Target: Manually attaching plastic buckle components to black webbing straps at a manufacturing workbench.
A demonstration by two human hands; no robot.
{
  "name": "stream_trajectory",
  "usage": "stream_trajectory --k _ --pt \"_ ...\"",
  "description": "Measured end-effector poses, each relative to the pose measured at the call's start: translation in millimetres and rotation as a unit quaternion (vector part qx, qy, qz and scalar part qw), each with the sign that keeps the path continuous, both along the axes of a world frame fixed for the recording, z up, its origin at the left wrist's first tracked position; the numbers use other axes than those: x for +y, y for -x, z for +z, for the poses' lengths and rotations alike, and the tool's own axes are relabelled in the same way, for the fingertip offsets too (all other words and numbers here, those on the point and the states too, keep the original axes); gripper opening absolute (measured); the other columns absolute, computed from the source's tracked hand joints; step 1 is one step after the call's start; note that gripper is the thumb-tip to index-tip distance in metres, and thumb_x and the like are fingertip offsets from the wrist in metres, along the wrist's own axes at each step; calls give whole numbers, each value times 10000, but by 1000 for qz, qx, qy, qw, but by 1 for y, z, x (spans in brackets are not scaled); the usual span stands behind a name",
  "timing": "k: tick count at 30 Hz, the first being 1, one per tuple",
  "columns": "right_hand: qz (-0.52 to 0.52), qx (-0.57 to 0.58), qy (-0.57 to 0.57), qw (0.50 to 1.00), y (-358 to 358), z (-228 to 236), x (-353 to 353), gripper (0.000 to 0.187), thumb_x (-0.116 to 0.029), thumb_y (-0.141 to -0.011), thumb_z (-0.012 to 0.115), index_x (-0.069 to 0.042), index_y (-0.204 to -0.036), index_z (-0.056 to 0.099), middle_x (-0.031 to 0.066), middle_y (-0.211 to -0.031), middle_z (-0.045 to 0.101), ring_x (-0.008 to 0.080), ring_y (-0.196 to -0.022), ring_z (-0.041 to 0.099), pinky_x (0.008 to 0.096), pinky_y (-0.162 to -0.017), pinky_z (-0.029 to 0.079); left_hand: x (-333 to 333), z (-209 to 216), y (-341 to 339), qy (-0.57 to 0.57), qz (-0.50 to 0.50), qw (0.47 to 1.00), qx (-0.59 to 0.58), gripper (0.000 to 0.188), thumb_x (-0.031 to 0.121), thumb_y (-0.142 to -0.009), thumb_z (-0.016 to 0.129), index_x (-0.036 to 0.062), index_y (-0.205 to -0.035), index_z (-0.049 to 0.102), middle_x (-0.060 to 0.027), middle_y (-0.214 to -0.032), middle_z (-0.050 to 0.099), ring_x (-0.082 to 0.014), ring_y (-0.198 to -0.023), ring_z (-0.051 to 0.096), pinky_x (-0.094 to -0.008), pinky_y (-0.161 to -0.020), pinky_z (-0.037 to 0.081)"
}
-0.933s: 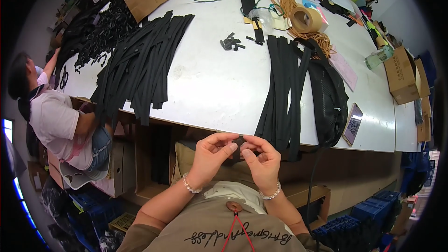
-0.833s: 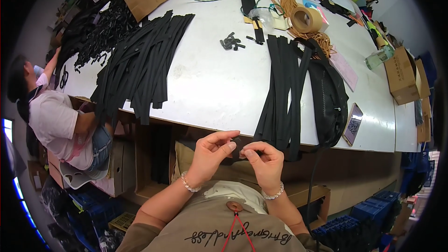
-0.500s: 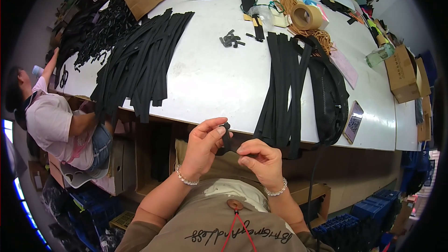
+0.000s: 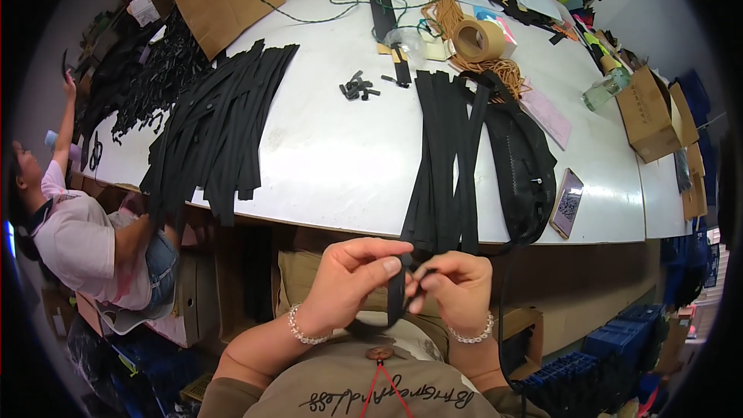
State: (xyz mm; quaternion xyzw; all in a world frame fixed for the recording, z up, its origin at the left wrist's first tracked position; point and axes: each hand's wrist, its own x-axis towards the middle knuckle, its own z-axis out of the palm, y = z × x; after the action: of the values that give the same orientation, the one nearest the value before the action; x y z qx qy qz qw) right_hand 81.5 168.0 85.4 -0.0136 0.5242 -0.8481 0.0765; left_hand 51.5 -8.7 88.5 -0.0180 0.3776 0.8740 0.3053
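Note:
In front of my lap, my left hand (image 4: pixel 348 282) pinches a black strap (image 4: pixel 396 294) between thumb and fingers. The strap hangs down from the fingertips and curves back under the hand. Close on its right, my right hand (image 4: pixel 458 288) has thumb and fingers pressed together on a dark piece at the strap's other side. Whether that piece is the strap's end or a separate small part, I cannot tell. Beyond my hands, a bundle of black straps (image 4: pixel 437 162) lies over the table's near edge. A small heap of black plastic pieces (image 4: pixel 359 87) sits farther back.
A larger pile of black straps (image 4: pixel 217 124) spreads at left on the white table (image 4: pixel 325 155). At right are a black bag (image 4: pixel 520 174), a phone (image 4: pixel 568 203), a tape roll (image 4: pixel 477 39) and a carton (image 4: pixel 654 116). Another person (image 4: pixel 85 240) sits at far left, one arm raised.
My hands have come together and lower, with the right fingertips now against the strap beside the left ones. The view has shifted slightly. The other person's hand has risen, holding a dark thin thing.

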Motion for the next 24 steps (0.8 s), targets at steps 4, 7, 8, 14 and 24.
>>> stream_trajectory --k 4,7,8,14,24 --pt "-16 -10 -47 999 3 -24 -4 85 3 -882 536 52 -904 601 86 -774 644 80 -564 565 191 -508 460 1 -23 4 116 37 990 68 209 14 -866 548 -19 -1058 624 -76 -881 648 -109 -803 600 -250 -718 498" --pt "-20 -30 -79 996 3 -25 -11 107 -43 -893 521 25 -843 587 62 -709 623 46 -499 492 172 -447 386 -2 -31 3 139 50 986 71 193 24 -847 565 -16 -1024 632 -50 -871 644 -80 -751 579 -207 -653 467" --pt "-15 -33 -101 994 4 -26 -12 123 -50 -888 511 25 -816 578 83 -687 619 57 -470 479 172 -424 371 -4 -34 3 142 50 986 70 193 24 -847 565 -16 -1024 632 -50 -871 644 -80 -751 579 -207 -653 467" --pt "-73 12 -188 979 8 -30 -21 137 43 -804 566 -3 -678 541 -31 -607 507 -4 -500 383 169 -428 278 -8 -41 4 155 42 983 84 177 14 -833 579 -7 -998 639 -25 -853 625 -57 -722 554 -190 -647 462" --pt "-32 15 -195 980 13 -38 -22 157 61 -769 572 -6 -637 518 -48 -615 486 2 -535 382 174 -457 286 -12 -49 7 175 35 973 149 149 0 -853 554 -8 -967 649 -11 -830 597 -54 -727 549 -203 -651 478"
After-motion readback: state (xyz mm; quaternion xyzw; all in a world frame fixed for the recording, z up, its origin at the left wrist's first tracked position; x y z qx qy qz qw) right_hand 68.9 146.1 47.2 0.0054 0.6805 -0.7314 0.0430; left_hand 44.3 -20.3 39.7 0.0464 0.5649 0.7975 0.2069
